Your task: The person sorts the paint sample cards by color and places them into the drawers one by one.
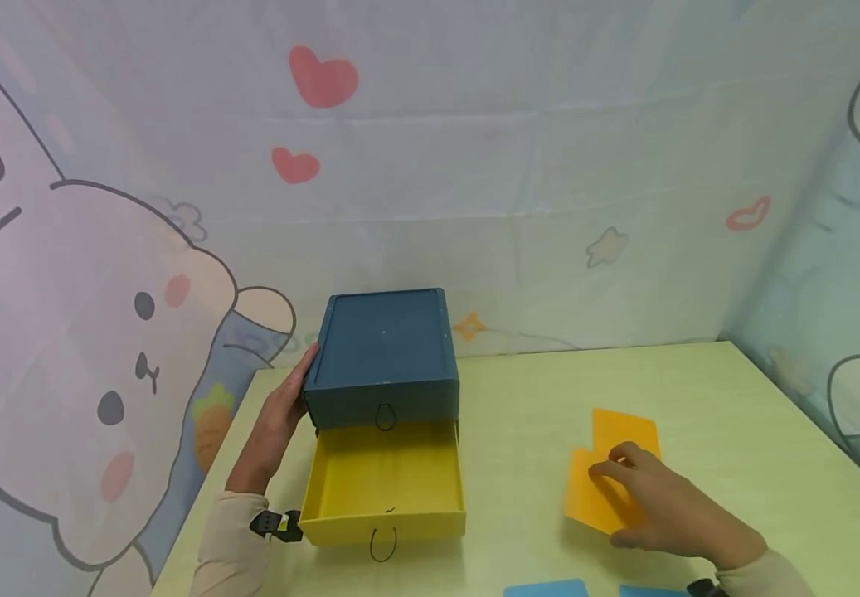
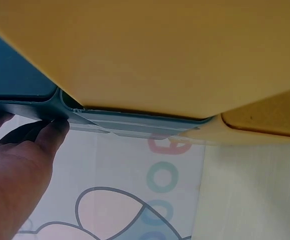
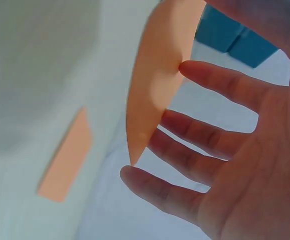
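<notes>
My left hand (image 1: 273, 431) rests against the left side of a dark blue drawer box (image 1: 392, 340), its fingers extended along the wall. Below the blue upper part, a yellow drawer (image 1: 385, 531) with a thin loop pull stands pulled out, with nothing visible inside. At the right, my right hand (image 1: 664, 506) holds an orange card (image 1: 582, 497) by its edge, tilted up from the table. In the right wrist view this card (image 3: 155, 75) bows between fingers and thumb; the thumb tip is out of frame. Behind it, a second orange card (image 1: 619, 421) lies flat.
Two blue cards (image 1: 549, 589) (image 1: 649, 592) show partly at the table's front, cut off by the frame. The pale green table (image 1: 519, 439) backs onto a cloth printed with a cartoon rabbit and hearts (image 1: 321, 79).
</notes>
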`<action>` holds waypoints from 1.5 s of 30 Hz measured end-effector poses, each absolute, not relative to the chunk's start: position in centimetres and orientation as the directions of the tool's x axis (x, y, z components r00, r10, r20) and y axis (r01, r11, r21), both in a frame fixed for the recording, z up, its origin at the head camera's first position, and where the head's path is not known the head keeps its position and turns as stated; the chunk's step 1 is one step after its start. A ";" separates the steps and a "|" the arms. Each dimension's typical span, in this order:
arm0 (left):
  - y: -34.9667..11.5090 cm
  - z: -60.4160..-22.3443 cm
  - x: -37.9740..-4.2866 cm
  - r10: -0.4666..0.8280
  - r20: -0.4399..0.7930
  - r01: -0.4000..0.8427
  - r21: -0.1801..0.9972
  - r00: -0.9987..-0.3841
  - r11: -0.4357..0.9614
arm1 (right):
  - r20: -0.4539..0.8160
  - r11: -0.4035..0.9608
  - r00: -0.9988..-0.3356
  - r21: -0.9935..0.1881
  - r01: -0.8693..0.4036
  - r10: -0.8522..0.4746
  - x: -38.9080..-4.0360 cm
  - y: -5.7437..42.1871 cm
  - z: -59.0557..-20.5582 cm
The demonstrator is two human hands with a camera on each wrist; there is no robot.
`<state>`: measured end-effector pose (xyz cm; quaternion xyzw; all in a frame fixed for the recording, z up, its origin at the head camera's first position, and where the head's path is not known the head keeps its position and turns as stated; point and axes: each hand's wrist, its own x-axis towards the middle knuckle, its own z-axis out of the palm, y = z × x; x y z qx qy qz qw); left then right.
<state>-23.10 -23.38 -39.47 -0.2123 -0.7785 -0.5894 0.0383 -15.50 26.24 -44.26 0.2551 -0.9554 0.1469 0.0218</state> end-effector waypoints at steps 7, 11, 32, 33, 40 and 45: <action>-23.6 -39.7 -23.3 0.293 0.309 0.379 0.899 -0.905 0.221 | 0.183 0.806 -0.832 -0.208 -0.554 -0.525 -14.9 24.0 -42.0; -23.7 -39.8 -23.4 0.289 0.306 0.376 0.898 -0.907 0.228 | 0.234 0.780 -0.796 -0.181 -0.599 -0.558 -14.5 23.0 -40.9; -23.6 -39.4 -23.2 0.292 0.299 0.370 0.900 -0.909 0.230 | 0.331 0.582 -0.617 -0.209 -0.786 -0.714 -15.2 16.2 -38.0; -23.6 -39.4 -23.2 0.291 0.298 0.369 0.900 -0.909 0.232 | 0.322 0.575 -0.613 -0.213 -0.790 -0.722 -15.3 15.9 -37.9; -23.7 -39.5 -23.1 0.283 0.300 0.371 0.897 -0.911 0.241 | 0.277 0.508 -0.571 -0.270 -0.818 -0.773 -16.2 13.3 -37.3; -23.5 -39.5 -23.1 0.285 0.310 0.379 0.895 -0.907 0.234 | 0.198 0.504 -0.575 -0.314 -0.804 -0.794 -16.8 11.5 -37.1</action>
